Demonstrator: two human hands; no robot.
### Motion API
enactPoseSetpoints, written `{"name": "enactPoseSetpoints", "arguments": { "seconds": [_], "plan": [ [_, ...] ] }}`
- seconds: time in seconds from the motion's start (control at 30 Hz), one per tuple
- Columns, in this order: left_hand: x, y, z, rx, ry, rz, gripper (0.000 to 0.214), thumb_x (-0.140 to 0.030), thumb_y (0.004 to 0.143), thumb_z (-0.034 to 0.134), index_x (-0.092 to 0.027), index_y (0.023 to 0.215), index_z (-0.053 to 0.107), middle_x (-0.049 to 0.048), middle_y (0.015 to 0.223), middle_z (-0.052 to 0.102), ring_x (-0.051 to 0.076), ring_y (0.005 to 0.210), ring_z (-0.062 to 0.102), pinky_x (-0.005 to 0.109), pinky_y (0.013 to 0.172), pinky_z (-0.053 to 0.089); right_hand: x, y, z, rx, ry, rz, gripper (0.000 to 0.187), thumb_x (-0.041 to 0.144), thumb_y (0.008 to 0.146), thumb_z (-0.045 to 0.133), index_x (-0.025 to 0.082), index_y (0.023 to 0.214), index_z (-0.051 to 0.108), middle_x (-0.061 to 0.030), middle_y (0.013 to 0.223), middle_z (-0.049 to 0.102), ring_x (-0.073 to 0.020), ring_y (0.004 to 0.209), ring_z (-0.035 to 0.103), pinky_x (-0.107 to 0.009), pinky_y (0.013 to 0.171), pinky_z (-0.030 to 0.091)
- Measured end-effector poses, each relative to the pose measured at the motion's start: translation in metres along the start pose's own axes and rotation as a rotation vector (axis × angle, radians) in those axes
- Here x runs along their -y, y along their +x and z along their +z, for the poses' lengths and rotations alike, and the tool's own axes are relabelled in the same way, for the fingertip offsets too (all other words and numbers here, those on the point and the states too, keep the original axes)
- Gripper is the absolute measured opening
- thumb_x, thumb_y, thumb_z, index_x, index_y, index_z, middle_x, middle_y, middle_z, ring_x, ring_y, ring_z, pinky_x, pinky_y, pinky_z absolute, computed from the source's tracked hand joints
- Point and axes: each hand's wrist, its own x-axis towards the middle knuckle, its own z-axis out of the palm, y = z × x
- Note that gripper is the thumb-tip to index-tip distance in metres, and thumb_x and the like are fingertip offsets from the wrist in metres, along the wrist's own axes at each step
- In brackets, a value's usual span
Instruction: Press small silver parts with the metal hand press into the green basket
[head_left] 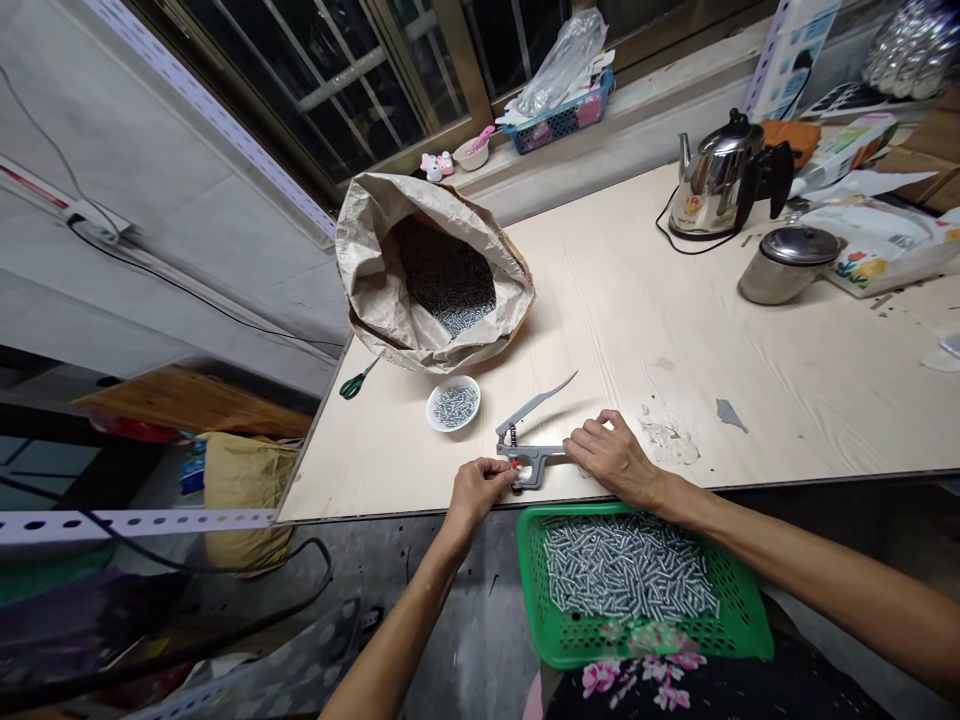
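A grey hand press (pixel 534 458) lies near the table's front edge, its long upper lever raised at an angle and a spring at the hinge. My right hand (pixel 606 452) has its fingers closed around the end of the lower handle. At the jaw, beside a small red part, my left hand (pixel 484 488) pinches with thumb and fingertips; whatever is between them is too small to make out. Just behind stands a white bowl (pixel 442 420) of small metal pins. A green plastic basket (pixel 534 610) full of similar silvery pins sits below the table edge, at my lap.
A large paper sack (pixel 367 290) of metal pieces stands open at the back left. Green-handled scissors (pixel 351 386) lie by the left edge. A steel kettle (pixel 712 185) with its cord and a lidded steel pot (pixel 784 270) occupy the back right. A grey scrap (pixel 729 415) lies right.
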Motion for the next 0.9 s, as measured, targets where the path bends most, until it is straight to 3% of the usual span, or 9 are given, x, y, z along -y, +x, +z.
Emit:
{"name": "enactPoseSetpoints", "arguments": {
  "seconds": [0.13, 0.27, 0.47, 0.73, 0.9],
  "plan": [
    [-0.004, 0.000, -0.004, 0.181, 0.099, -0.023, 0.048, -0.058, 0.055, 0.068, -0.014, 0.048, 0.050, -0.0069, 0.044, 0.036, 0.005, 0.045, 0.026, 0.023, 0.048, 0.018, 0.000, 0.000, 0.001, 0.037, 0.010, -0.015, 0.026, 0.011, 0.094, 0.040, 0.018, 0.075, 0.057, -0.0008, 0.068, 0.053, -0.0162, 0.071, 0.038, -0.035, 0.077, 0.025],
    [0.000, 0.000, -0.005, 0.151, 0.209, -0.022, 0.049, -0.061, 0.054, 0.065, -0.014, 0.048, 0.051, -0.0066, 0.045, 0.035, 0.006, 0.048, 0.027, 0.023, 0.050, 0.017, 0.000, -0.002, 0.005, 0.113, 0.037, -0.009, 0.025, 0.013, 0.094, 0.041, 0.018, 0.076, 0.057, -0.0010, 0.070, 0.055, -0.0164, 0.071, 0.039, -0.035, 0.076, 0.025],
    [0.003, 0.001, -0.004, 0.093, 0.210, -0.056, 0.039, -0.051, 0.055, 0.067, -0.013, 0.056, 0.058, -0.0050, 0.047, 0.046, 0.007, 0.047, 0.036, 0.022, 0.048, 0.024, -0.001, -0.005, 0.014, 0.153, 0.114, 0.047, 0.018, 0.021, 0.092, 0.050, 0.018, 0.075, 0.057, -0.0014, 0.073, 0.058, -0.0179, 0.075, 0.043, -0.035, 0.072, 0.024],
    [-0.015, -0.008, -0.001, 0.169, 0.010, -0.239, 0.018, -0.027, 0.066, 0.068, -0.013, 0.062, 0.056, -0.0028, 0.046, 0.057, 0.007, 0.041, 0.049, 0.020, 0.047, 0.038, -0.003, -0.005, 0.013, 0.170, 0.157, 0.049, 0.019, 0.019, 0.092, 0.048, 0.018, 0.076, 0.057, -0.0015, 0.073, 0.059, -0.0178, 0.075, 0.043, -0.034, 0.071, 0.023],
    [-0.018, -0.004, -0.002, 0.211, -0.020, -0.319, 0.017, -0.024, 0.067, 0.070, -0.013, 0.063, 0.058, -0.0022, 0.045, 0.058, 0.008, 0.042, 0.053, 0.020, 0.048, 0.043, -0.002, -0.004, 0.012, 0.253, 0.190, 0.079, 0.019, 0.020, 0.093, 0.045, 0.019, 0.079, 0.058, -0.0021, 0.075, 0.060, -0.0182, 0.076, 0.043, -0.035, 0.072, 0.023]
  ]
}}
